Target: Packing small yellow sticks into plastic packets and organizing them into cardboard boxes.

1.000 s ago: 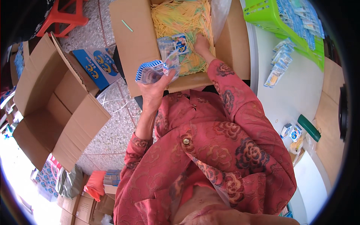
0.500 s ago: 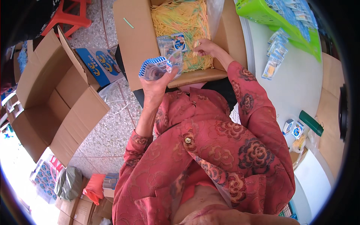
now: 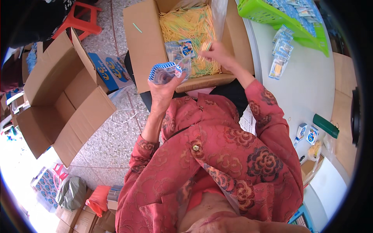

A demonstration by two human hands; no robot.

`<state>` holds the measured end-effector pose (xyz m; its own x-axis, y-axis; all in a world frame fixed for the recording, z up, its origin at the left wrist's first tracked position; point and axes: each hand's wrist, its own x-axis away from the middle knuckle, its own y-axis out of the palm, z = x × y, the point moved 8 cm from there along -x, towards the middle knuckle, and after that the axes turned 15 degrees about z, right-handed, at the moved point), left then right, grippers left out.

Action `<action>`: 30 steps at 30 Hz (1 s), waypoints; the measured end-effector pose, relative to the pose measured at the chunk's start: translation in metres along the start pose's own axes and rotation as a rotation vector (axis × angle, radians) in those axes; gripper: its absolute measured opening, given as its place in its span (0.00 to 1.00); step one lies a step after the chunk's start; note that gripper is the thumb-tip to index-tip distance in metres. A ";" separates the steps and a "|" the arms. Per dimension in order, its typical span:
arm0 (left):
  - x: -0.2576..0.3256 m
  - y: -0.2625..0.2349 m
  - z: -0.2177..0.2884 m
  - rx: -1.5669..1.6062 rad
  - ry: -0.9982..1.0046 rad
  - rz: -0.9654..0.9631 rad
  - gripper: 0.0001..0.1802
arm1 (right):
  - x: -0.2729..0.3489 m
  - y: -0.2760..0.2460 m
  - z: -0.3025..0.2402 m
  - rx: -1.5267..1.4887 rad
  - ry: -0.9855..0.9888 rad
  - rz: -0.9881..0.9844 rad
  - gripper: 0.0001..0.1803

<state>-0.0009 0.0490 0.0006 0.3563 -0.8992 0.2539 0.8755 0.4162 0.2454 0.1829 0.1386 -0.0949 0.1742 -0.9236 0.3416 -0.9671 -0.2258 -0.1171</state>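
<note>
My left hand [image 3: 162,92] is closed around a stack of clear plastic bags [image 3: 160,73] with blue-and-white striped edges. The mouth of the front bag gapes toward the right. To its right, my right hand [image 3: 220,55] pinches a small bunch of thin pastel sticks [image 3: 206,47], held just above the box and apart from the bags. Below both hands stands an open cardboard box [image 3: 143,50], with a loose heap of thin yellow, orange and green sticks [image 3: 188,25] inside. A blue-and-clear packet [image 3: 180,49] lies on the heap near my left hand.
An open carton [image 3: 70,101] stands on the floor at left, by a red stool [image 3: 81,19]. On the white table at right are a green basket [image 3: 268,21] of packets, a strip of filled packets [image 3: 280,54], a dark green case [image 3: 326,125] and small boxes [image 3: 312,135].
My right hand has come up slightly from the heap, and the bunch of sticks in it shows more fully. My left hand still holds the bags; the whole view has shifted a little.
</note>
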 end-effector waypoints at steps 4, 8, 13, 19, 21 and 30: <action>0.000 0.008 -0.007 0.010 0.001 -0.046 0.14 | 0.041 -0.013 -0.113 -0.280 -0.194 0.048 0.05; 0.000 0.015 -0.010 -0.030 0.014 -0.066 0.15 | 0.079 0.000 -0.168 -0.290 -0.396 -0.053 0.04; 0.006 0.024 -0.006 -0.004 -0.045 -0.085 0.15 | 0.093 0.009 -0.174 -0.251 -0.590 0.010 0.10; 0.011 0.026 -0.011 0.111 -0.136 -0.101 0.18 | 0.103 0.017 -0.177 -0.080 -0.734 0.026 0.09; 0.011 0.027 -0.012 0.128 -0.184 -0.117 0.19 | 0.106 0.019 -0.178 -0.018 -0.766 0.004 0.09; 0.011 0.030 -0.004 0.035 -0.134 -0.174 0.15 | 0.108 0.019 -0.184 0.079 -0.703 -0.046 0.06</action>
<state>0.0304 0.0505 0.0071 0.1517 -0.9329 0.3265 0.9076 0.2623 0.3278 0.1495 0.0917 0.1114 0.3182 -0.8879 -0.3322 -0.9443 -0.2661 -0.1934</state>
